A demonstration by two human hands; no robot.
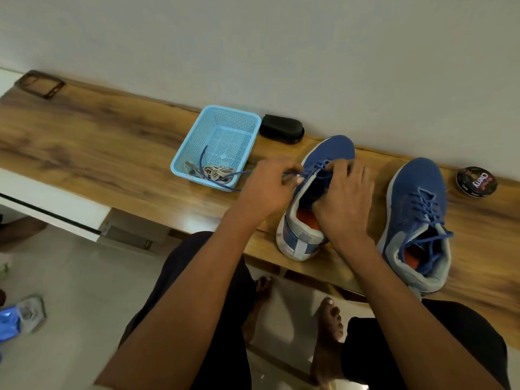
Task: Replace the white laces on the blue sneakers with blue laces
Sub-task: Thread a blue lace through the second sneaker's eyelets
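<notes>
Work surface: wooden bench top point(107, 153), set against a pale wall, running from 10 o'clock to 4 o'clock across the view.
Left sneaker in work: blue sneaker point(315, 192) at centre, toe toward 12 o'clock, heel toward 6 o'clock, orange insole visible in the opening.
Blue lace in work: blue lace point(247, 173) threaded through the front eyelets, free length drawn toward 9 o'clock, its tail across the near rim of the basket.
Left hand: left hand point(267, 190) at 9 o'clock of the sneaker, fingers curled, pinching the blue lace just beside the eyelets.
Right hand: right hand point(343, 204) over the tongue and opening, fingers curled at the eyelet row; grasping the lacing or the upper, which of the two cannot be told.
Second sneaker: finished sneaker point(419, 220) at 3 o'clock of the first, apart from it, fully laced in blue, lace ends loose over the collar.
Basket: light blue basket point(197, 136) at 10 o'clock of the hands, holding the white laces point(216, 173) in its near corner.
Black brush: black brush point(281, 129) just beside the basket, at its 3 o'clock.
Polish tin: round polish tin point(476, 180) at 2 o'clock of the second sneaker, near the wall.
Far end: dark rectangular frame point(39, 84) at 10 o'clock, well apart from the rest.
</notes>
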